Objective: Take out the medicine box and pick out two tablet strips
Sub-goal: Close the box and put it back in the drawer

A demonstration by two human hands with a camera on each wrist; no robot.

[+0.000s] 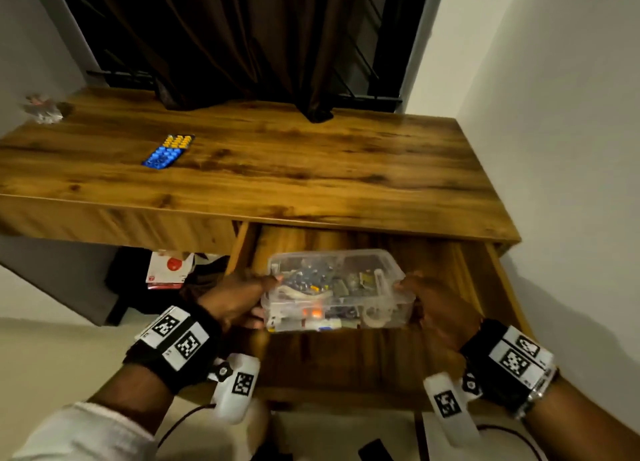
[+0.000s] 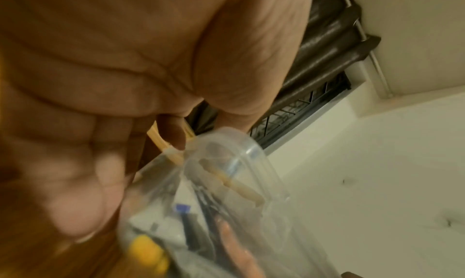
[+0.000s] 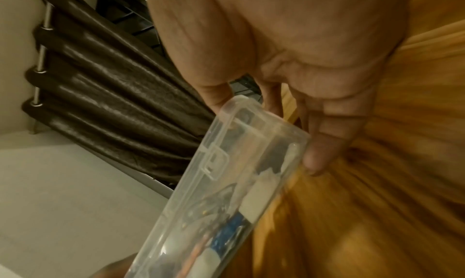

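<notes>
The clear medicine box (image 1: 337,289) hangs over the open drawer (image 1: 481,280), below the near edge of the desk (image 1: 277,162). The left hand (image 1: 239,299) clasps its left end and the right hand (image 1: 440,308) its right end, fingers curled under, thumbs on the lid. It is best kept level, raised clear of the drawer and set on the desk top. Two strips (image 1: 168,151), orange and blue, lie far left on the desk. The box's contents are a blur, so no strip inside can be told; whether the latch is fastened is unclear; both wrist views are smeared
</notes>
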